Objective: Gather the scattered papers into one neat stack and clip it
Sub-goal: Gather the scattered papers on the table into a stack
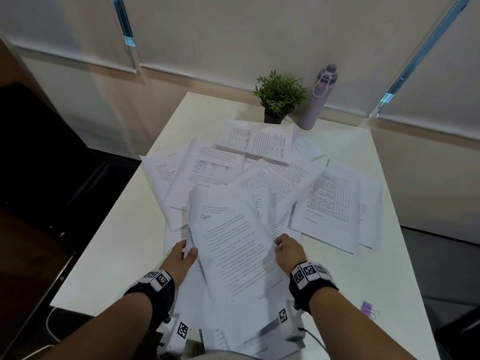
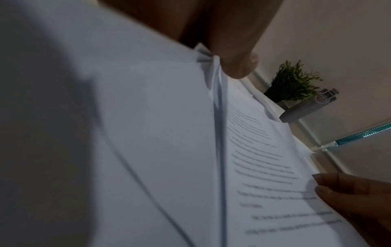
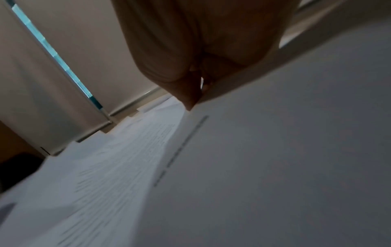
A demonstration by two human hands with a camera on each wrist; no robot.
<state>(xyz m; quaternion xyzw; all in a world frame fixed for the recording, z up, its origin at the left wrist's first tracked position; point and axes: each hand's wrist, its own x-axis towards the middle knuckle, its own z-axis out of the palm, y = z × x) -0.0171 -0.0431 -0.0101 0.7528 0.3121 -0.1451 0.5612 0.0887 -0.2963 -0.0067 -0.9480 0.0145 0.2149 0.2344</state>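
Note:
I hold a loose bunch of printed papers above the near part of the white table. My left hand pinches its left edge, thumb on top; the left wrist view shows that thumb on the papers. My right hand grips the right edge, its fingers curled on the sheets. More printed sheets lie scattered and overlapping across the middle of the table. A purple binder clip lies at the near right.
A small potted plant and a lilac water bottle stand at the table's far edge, by the wall. A dark chair is to the left of the table.

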